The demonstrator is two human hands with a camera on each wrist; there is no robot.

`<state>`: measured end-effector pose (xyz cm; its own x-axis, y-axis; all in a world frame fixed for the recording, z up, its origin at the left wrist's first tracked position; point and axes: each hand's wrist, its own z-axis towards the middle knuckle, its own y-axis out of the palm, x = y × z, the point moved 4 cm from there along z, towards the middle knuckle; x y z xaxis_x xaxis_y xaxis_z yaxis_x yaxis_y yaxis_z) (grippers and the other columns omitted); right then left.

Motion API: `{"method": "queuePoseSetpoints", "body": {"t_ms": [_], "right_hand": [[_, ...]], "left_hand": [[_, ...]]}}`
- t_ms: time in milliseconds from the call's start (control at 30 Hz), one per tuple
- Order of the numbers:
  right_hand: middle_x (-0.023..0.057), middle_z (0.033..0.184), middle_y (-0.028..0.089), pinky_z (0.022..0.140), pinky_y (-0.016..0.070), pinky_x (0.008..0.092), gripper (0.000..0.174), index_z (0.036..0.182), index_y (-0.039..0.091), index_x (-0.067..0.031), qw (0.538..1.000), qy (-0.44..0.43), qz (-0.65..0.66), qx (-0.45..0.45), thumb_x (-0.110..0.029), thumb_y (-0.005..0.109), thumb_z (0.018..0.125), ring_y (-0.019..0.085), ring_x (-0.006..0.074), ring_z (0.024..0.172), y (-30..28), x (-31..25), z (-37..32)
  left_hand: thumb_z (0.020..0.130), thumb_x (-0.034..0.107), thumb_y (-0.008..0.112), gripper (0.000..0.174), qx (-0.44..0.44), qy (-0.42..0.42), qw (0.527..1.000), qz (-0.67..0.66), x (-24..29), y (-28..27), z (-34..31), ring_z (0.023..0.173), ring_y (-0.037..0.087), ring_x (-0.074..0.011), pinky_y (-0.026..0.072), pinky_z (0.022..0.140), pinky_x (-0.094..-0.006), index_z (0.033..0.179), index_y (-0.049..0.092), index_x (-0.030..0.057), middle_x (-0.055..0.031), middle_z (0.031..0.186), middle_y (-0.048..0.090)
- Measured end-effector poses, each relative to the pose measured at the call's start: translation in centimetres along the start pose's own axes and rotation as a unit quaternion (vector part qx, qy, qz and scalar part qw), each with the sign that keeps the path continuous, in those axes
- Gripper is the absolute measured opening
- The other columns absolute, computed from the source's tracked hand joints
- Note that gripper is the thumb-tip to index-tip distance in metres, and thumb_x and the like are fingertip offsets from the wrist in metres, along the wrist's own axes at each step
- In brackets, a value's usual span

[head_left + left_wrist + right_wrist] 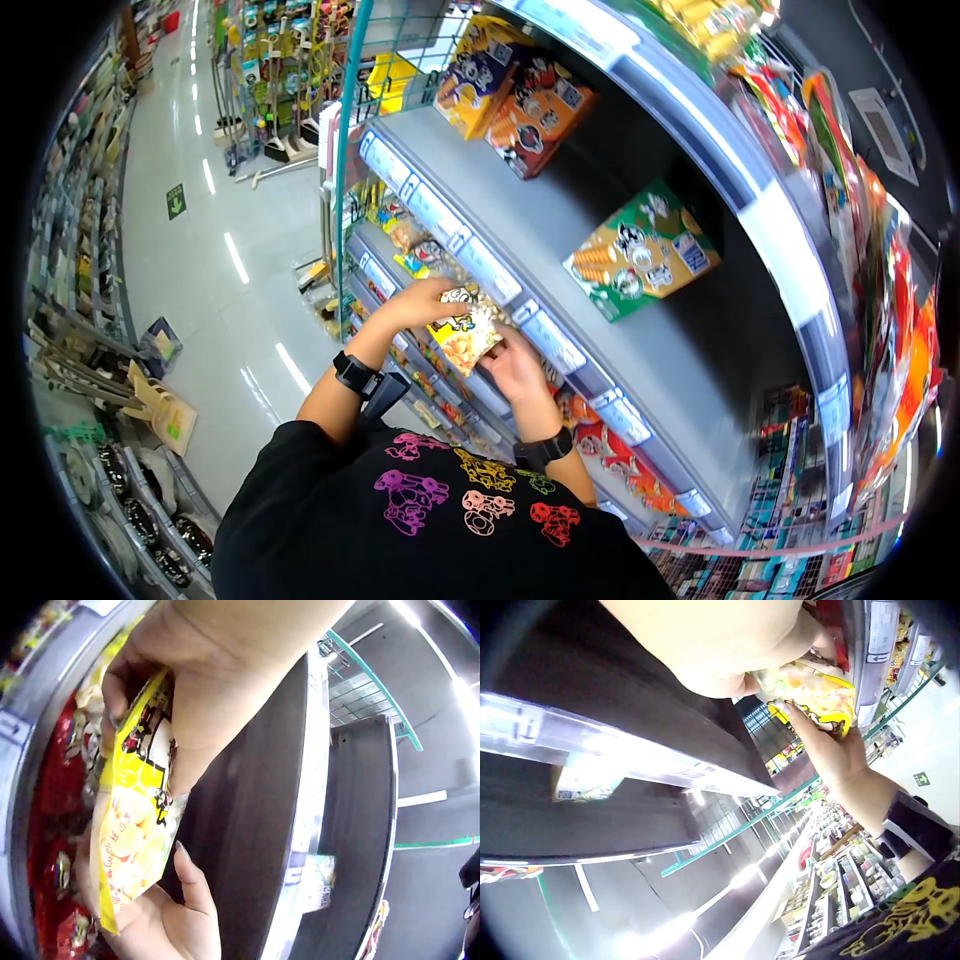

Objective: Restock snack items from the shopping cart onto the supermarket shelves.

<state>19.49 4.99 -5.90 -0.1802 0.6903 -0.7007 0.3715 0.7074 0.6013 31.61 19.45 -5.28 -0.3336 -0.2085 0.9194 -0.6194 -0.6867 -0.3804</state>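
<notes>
A yellow and white snack bag (pixel 465 345) with a cartoon figure is held in front of the lower shelves. The left hand (pixel 418 304) grips its upper end, thumb on the printed face and fingers behind, as the left wrist view shows. At the other end is the right hand (pixel 520 368), palm up; in the left wrist view this hand (pixel 169 922) holds the lower edge between thumb and fingers. The right wrist view shows the bag (pixel 817 697) between both hands.
Purple-yellow and orange boxes (pixel 535 110) and a green box (pixel 640 250) stand on the grey shelf (pixel 440 150). Red packets (pixel 620 460) lie on a lower shelf. Bags hang at the right. An aisle floor (pixel 225 290) runs at the left, with racks beyond.
</notes>
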Motion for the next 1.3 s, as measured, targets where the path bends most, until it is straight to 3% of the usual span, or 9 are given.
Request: {"method": "queuePoseSetpoints", "body": {"t_ms": [133, 167, 300, 467, 733, 767, 1067, 1167, 1300], "right_hand": [[0.0145, 0.12, 0.047, 0.087, 0.0443, 0.054, 0.037, 0.122, 0.043, -0.0016, 0.999, 0.005, -0.036, -0.034, -0.016, 0.052, 0.089, 0.047, 0.0312, 0.11, 4.1, 0.5, 4.5], [0.017, 0.131, 0.037, 0.092, 0.0383, 0.0591, 0.042, 0.128, 0.036, -0.0033, 1.0, -0.002, -0.025, -0.005, -0.024, 0.044, 0.092, 0.038, 0.037, 0.119, 4.7, 0.4, 5.4], [0.0179, 0.141, 0.026, 0.1, 0.0231, 0.0616, 0.052, 0.134, 0.03, -0.0072, 0.998, -0.033, 0.046, -0.034, -0.04, 0.033, 0.094, 0.026, 0.0391, 0.128, 7.4, 0.1, 10.1], [0.0155, 0.136, 0.036, 0.1, 0.0294, 0.0494, 0.051, 0.133, 0.035, -0.0042, 0.981, -0.107, 0.128, -0.097, -0.031, 0.047, 0.091, 0.034, 0.0319, 0.124, 9.5, 0.8, 15.5], [0.0134, 0.132, 0.04, 0.098, 0.0317, 0.0429, 0.05, 0.13, 0.039, -0.0021, 0.982, -0.184, 0.039, 0.011, -0.023, 0.052, 0.087, 0.038, 0.0288, 0.12, 9.3, 1.5, 20.1], [0.0131, 0.132, 0.041, 0.098, 0.032, 0.0421, 0.05, 0.13, 0.039, -0.0019, 0.981, -0.19, 0.025, 0.027, -0.022, 0.053, 0.086, 0.038, 0.0284, 0.119, 8.9, 1.6, 20.3], [0.0107, 0.128, 0.046, 0.095, 0.0347, 0.0347, 0.049, 0.127, 0.044, 0.0005, 0.964, -0.226, -0.09, 0.113, -0.013, 0.059, 0.082, 0.043, 0.0249, 0.114, 8.5, 2.2, 19.9], [0.0099, 0.127, 0.047, 0.094, 0.0355, 0.0323, 0.05, 0.126, 0.045, 0.0012, 0.948, -0.238, -0.153, 0.143, -0.01, 0.062, 0.08, 0.044, 0.0238, 0.112, 8.2, 2.6, 19.6], [0.0095, 0.125, 0.05, 0.094, 0.0364, 0.0303, 0.048, 0.124, 0.047, 0.0021, 0.881, -0.278, -0.355, 0.144, -0.007, 0.063, 0.08, 0.046, 0.0229, 0.11, 6.3, 2.0, 19.0]], "left_hand": [[0.072, 0.04, 0.066, 0.047, 0.089, 0.05, 0.991, 0.083, 1.4, -5.9, 1.5, 0.084, 0.061, -0.0335, 0.0475, 0.077, -0.0371, 0.103, 0.062, 0.004, -0.0186, 0.089, 0.064], [0.072, 0.039, 0.066, 0.045, 0.12, 0.052, 0.985, 0.112, 0.9, -7.1, 2.0, 0.082, 0.061, -0.0343, 0.0478, 0.075, -0.0381, 0.101, 0.063, 0.0047, -0.0181, 0.087, 0.064], [0.073, 0.037, 0.062, 0.039, 0.184, -0.019, 0.96, 0.211, 0.5, -11.0, 2.7, 0.078, 0.059, -0.0378, 0.0481, 0.07, -0.0423, 0.09, 0.061, 0.002, -0.0203, 0.083, 0.061], [0.075, 0.029, 0.06, 0.036, 0.237, 0.022, 0.952, 0.191, -1.5, -13.6, 3.6, 0.083, 0.058, -0.0383, 0.0476, 0.074, -0.0429, 0.095, 0.057, -0.0004, -0.0223, 0.089, 0.058], [0.078, 0.028, 0.056, 0.04, 0.264, 0.065, 0.924, 0.268, -2.4, -13.1, 3.8, 0.108, 0.047, -0.0375, 0.038, 0.088, -0.052, 0.109, 0.055, 0.0029, -0.0203, 0.112, 0.051], [0.079, 0.029, 0.055, 0.042, 0.206, 0.029, 0.949, 0.236, -3.3, -12.7, 4.0, 0.116, 0.043, -0.0384, 0.0347, 0.092, -0.0543, 0.112, 0.054, 0.0039, -0.0209, 0.12, 0.047], [0.076, 0.032, 0.058, 0.053, 0.177, 0.04, 0.929, 0.324, -4.4, -10.6, 3.1, 0.126, 0.031, -0.0393, 0.031, 0.097, -0.0547, 0.12, 0.048, 0.0041, -0.0217, 0.131, 0.039], [0.077, 0.034, 0.057, 0.058, 0.183, 0.061, 0.918, 0.346, -4.3, -10.4, 2.8, 0.122, 0.035, -0.0411, 0.0329, 0.096, -0.0527, 0.124, 0.044, 0.0024, -0.0226, 0.127, 0.042], [0.079, 0.039, 0.055, 0.065, 0.204, 0.038, 0.914, 0.349, -3.5, -8.9, 1.8, 0.132, 0.022, -0.0386, 0.0213, 0.102, -0.0585, 0.129, 0.039, 0.002, -0.0218, 0.135, 0.034]]}}
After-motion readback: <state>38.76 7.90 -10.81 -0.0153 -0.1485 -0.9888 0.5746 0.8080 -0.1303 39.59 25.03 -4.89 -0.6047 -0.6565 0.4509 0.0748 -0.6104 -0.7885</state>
